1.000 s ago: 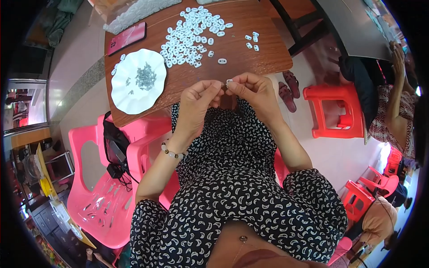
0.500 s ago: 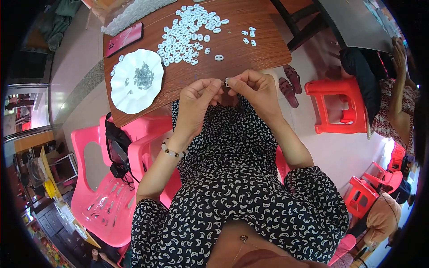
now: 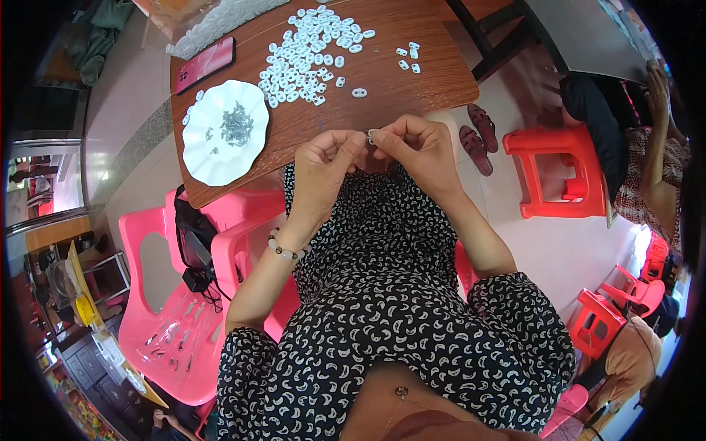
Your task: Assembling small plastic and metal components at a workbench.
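Both hands meet just past the near edge of the wooden table, fingertips almost touching. Between thumb and index finger, my right hand (image 3: 426,158) pinches a small white plastic piece (image 3: 372,136). My left hand (image 3: 323,169) is closed in a pinch against the left side of that piece; whatever lies between its fingertips is too small to make out. On the table, a heap of white oval two-holed pieces (image 3: 309,55) spreads beyond my hands. To the left sits a white wavy-rimmed plate (image 3: 202,158) bearing small grey slivers (image 3: 236,125).
A pink phone (image 3: 206,65) lies at the table's left edge. Several separate white pieces (image 3: 414,54) lie toward the right of the wooden tabletop (image 3: 434,84). A pink chair (image 3: 173,338) stands at left, a red stool (image 3: 555,173) at right. Another person's arm (image 3: 658,162) shows at far right.
The white piece and my fingertips have shifted very slightly left and closer together. Both hands keep their pinch; the heap and plate stay put.
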The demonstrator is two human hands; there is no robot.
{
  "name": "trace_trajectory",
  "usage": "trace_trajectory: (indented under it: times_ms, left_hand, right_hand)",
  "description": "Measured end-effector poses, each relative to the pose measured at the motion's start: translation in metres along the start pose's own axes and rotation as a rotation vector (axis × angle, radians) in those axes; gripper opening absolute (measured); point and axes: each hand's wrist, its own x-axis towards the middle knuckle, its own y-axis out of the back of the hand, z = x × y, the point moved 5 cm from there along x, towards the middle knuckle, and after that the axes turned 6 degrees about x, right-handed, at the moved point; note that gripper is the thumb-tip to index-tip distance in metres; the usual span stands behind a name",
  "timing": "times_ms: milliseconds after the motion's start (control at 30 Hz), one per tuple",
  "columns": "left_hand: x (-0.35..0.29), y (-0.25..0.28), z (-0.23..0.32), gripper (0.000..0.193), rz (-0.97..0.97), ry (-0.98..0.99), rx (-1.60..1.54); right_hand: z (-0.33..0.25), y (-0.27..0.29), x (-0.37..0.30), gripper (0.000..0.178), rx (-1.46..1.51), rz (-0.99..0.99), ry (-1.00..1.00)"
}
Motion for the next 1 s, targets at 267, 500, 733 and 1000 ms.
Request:
trace_trajectory:
  times_ms: [267, 500, 733, 1000]
  left_hand:
    - [0.0, 0.0008, 0.0011, 0.015, 0.025, -0.075, 0.056]
    - [-0.0006, 0.001, -0.004, 0.016, 0.029, -0.081, 0.083]
    - [-0.0011, 0.0034, -0.001, 0.017, 0.04, -0.093, 0.14]
    - [-0.0008, 0.0034, -0.0004, 0.017, 0.034, -0.1, 0.165]
  right_hand:
    - [-0.0018, -0.0026, -0.002, 0.014, -0.011, 0.004, -0.007]
    - [0.0002, -0.0039, -0.0021, 0.016, -0.026, 0.0, 0.038]
    - [-0.0018, -0.0046, -0.0018, 0.016, -0.049, -0.019, -0.015]
    - [0.0063, -0.0042, -0.0008, 0.016, -0.053, -0.016, 0.005]
